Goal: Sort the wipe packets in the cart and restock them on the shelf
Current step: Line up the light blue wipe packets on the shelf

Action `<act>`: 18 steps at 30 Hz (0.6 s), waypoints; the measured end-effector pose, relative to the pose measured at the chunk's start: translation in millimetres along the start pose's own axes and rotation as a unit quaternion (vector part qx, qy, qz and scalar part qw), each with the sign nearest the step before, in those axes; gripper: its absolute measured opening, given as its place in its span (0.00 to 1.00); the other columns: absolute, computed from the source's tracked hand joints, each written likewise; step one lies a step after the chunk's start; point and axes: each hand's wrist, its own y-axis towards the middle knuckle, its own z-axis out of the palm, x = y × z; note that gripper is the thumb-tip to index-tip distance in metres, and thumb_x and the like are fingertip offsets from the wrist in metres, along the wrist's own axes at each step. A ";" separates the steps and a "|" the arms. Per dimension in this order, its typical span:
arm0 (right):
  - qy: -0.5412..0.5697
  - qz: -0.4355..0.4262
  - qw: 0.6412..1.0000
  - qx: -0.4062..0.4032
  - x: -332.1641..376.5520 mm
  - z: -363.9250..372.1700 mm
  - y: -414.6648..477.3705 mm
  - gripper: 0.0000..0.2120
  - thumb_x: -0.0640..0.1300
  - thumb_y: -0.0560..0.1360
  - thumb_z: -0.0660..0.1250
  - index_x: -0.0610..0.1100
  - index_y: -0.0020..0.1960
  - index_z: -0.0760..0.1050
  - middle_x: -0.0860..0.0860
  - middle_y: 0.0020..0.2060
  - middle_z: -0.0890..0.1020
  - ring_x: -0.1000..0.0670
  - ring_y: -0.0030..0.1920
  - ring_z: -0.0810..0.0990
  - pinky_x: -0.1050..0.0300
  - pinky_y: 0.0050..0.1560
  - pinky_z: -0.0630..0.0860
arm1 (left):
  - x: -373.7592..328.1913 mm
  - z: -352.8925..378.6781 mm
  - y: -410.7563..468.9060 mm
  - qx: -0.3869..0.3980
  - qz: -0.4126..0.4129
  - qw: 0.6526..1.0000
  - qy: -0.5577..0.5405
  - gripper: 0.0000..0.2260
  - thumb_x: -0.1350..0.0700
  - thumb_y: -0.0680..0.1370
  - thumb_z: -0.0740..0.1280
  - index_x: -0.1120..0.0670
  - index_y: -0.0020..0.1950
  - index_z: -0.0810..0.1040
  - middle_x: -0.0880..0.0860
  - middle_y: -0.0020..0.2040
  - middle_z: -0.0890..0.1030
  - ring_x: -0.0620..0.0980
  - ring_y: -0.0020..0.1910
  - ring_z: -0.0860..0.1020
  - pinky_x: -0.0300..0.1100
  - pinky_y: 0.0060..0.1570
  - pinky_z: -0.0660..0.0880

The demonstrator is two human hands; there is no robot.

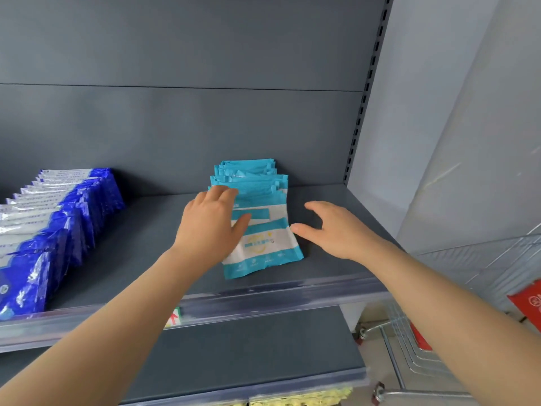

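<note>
- Left hand (209,227): fingers relaxed and spread, palm lying on the teal packets (257,183); nothing gripped.
- Teal packets: in a row on the shelf (140,244), under and beyond the left fingers.
- Right hand (336,230): open and empty, thumb just right of the front packet.
- Blue packets (58,218): well left of the left hand.

Open shelf (152,230) surface lies between the dark blue packets (58,230) along the left edge and the teal packets (257,194) right of centre. A narrower bare strip reaches the right edge; a slotted upright (362,106) closes its rear corner.
</note>
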 end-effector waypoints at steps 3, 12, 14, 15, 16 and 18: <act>-0.036 -0.007 0.999 -0.026 -24.8 -17.0 -14.8 0.30 0.60 0.78 0.58 0.48 0.76 0.59 0.53 0.75 0.61 0.51 0.62 0.74 0.55 0.65 0.66 | -46.6 8.7 5.9 0.015 0.072 0.997 0.008 0.19 0.46 0.79 0.61 0.52 0.67 0.73 0.50 0.64 0.76 0.55 0.61 0.74 0.48 0.61 0.68; -0.097 0.022 0.991 -0.094 -170.5 -62.2 -72.5 0.24 0.53 0.79 0.61 0.45 0.72 0.67 0.51 0.69 0.72 0.49 0.68 0.70 0.55 0.66 0.67 | -212.4 78.1 17.9 0.041 0.211 0.976 -0.034 0.16 0.48 0.78 0.64 0.53 0.62 0.78 0.52 0.55 0.81 0.56 0.52 0.77 0.48 0.54 0.71; -0.106 0.039 0.990 -0.090 -215.5 -74.2 -86.0 0.23 0.52 0.79 0.61 0.45 0.71 0.68 0.50 0.68 0.73 0.48 0.67 0.71 0.54 0.65 0.68 | -257.2 98.8 24.4 0.050 0.224 0.972 -0.054 0.16 0.48 0.79 0.63 0.54 0.62 0.78 0.53 0.56 0.81 0.57 0.54 0.77 0.48 0.56 0.72; -0.109 0.046 0.989 -0.084 -240.0 -80.6 -92.8 0.23 0.52 0.79 0.61 0.45 0.71 0.68 0.50 0.68 0.73 0.48 0.67 0.71 0.54 0.65 0.68 | -281.2 110.0 27.4 0.056 0.230 0.970 -0.058 0.17 0.48 0.79 0.62 0.54 0.62 0.77 0.53 0.56 0.81 0.57 0.55 0.77 0.49 0.56 0.72; -0.111 0.053 0.989 -0.079 -264.7 -87.3 -99.8 0.22 0.51 0.79 0.61 0.44 0.70 0.69 0.49 0.68 0.74 0.47 0.67 0.71 0.53 0.65 0.68 | -305.9 122.0 29.8 0.061 0.233 0.969 -0.060 0.17 0.47 0.79 0.62 0.54 0.63 0.77 0.53 0.56 0.80 0.57 0.56 0.76 0.49 0.56 0.72; -0.117 0.072 0.988 -0.068 -314.2 -99.8 -113.1 0.22 0.50 0.79 0.61 0.44 0.71 0.69 0.48 0.68 0.73 0.47 0.68 0.71 0.53 0.66 0.67 | -353.3 148.1 34.1 0.074 0.239 0.967 -0.054 0.17 0.46 0.79 0.60 0.52 0.64 0.76 0.51 0.58 0.79 0.55 0.57 0.75 0.47 0.57 0.71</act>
